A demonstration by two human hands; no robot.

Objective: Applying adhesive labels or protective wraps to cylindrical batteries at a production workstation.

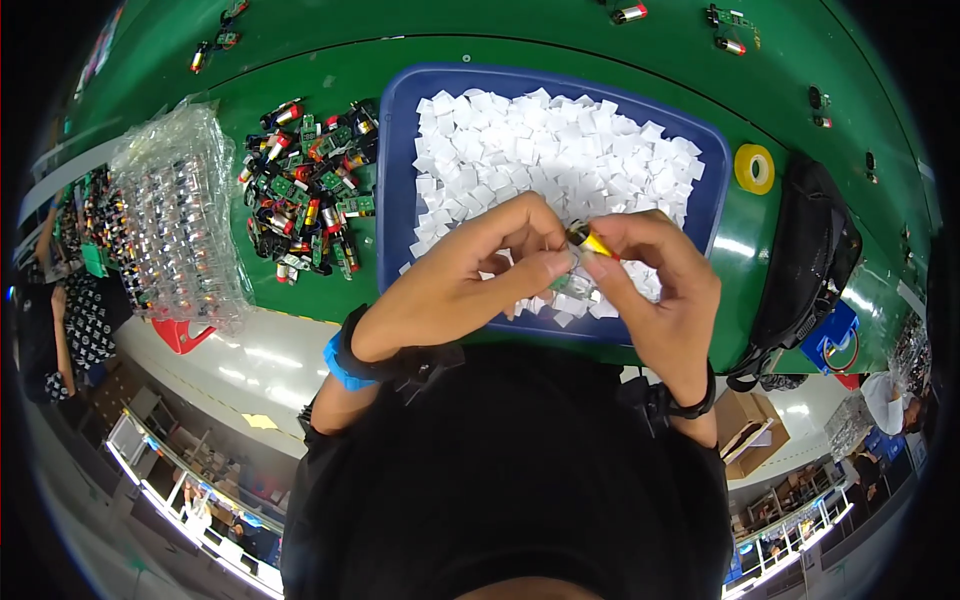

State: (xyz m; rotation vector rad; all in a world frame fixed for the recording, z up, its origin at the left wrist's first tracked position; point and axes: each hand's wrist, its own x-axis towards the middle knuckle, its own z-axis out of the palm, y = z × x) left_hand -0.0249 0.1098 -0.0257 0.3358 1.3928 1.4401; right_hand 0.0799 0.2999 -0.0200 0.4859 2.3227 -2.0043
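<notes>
Both my hands meet over the near part of a blue tray (398,130) filled with small white square pieces (540,135). Between the fingertips is a small cylindrical battery (597,244), yellow with a red end and a dark end. My right hand (665,280) pinches it between thumb and fingers. My left hand (490,255) is closed at the thumb and forefinger, at the battery's dark end. A bit of green and something clear show just below the left thumb tip, partly hidden; what the left fingers grip is too small to make out.
Left of the tray lies a heap of green circuit boards with batteries (310,190). Beyond it, clear plastic blister trays (180,215) hold more parts. Rightward are a yellow tape roll (754,168) and a black bag (805,250). Loose assemblies (730,30) lie on the far green table.
</notes>
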